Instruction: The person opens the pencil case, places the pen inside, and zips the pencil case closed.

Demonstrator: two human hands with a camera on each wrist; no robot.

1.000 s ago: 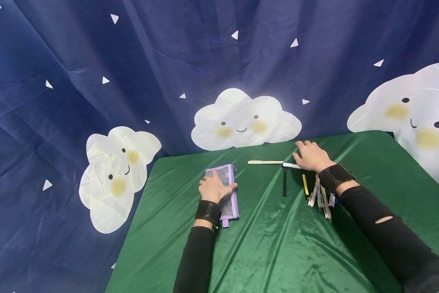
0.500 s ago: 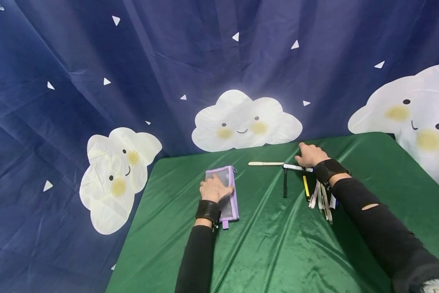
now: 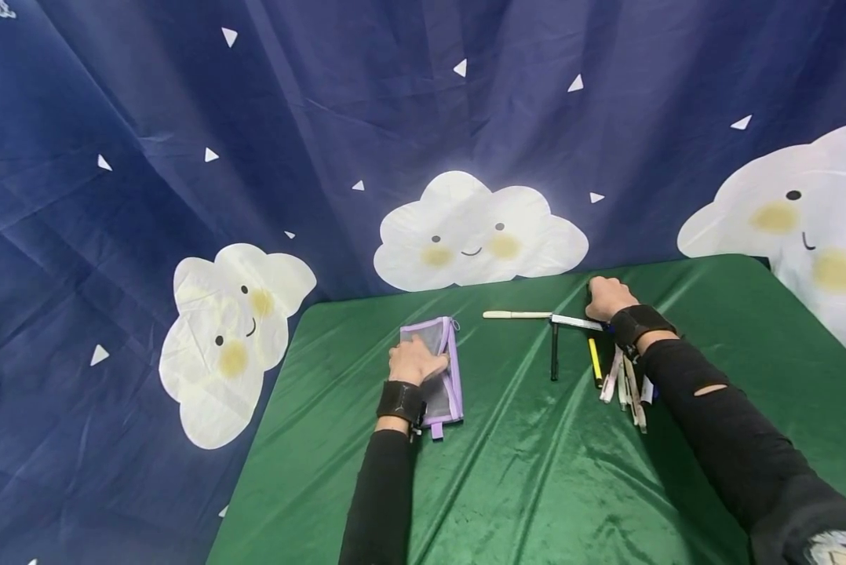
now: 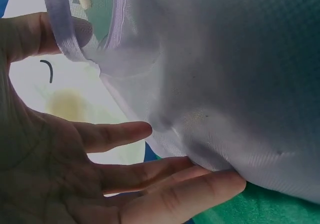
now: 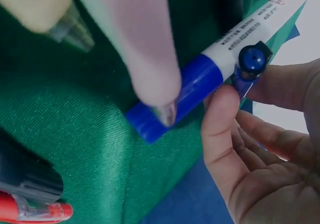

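Note:
A mesh pencil case [image 3: 453, 396] with lavender edging lies left of the middle of the green cloth. My left hand [image 3: 414, 362] holds it across its width. In the left wrist view the thumb passes behind the lavender zip strip [image 4: 59, 23], and the other fingers touch the bulging mesh [image 4: 210, 68]. At the far edge of the cloth my right hand [image 3: 609, 300] curls round a pen [image 5: 253, 62], seen nearly end-on, with a blue tip end and black collar, pinched between thumb and fingers. Just behind it lies a white marker [image 3: 575, 322] with a blue cap.
A cream pen [image 3: 516, 315], a black pen [image 3: 554, 353] and a yellow pen [image 3: 596, 362] lie near the marker. Several more pens [image 3: 631, 388] are bunched by the right wrist. A red pen [image 5: 35, 210] shows in the right wrist view. A cloud-patterned curtain [image 3: 479, 235] hangs behind.
My right hand's fingers have gone from spread to curled, and the hand has shifted slightly right, uncovering more of the white marker. My left thumb has drawn in over the pencil case's zip edge.

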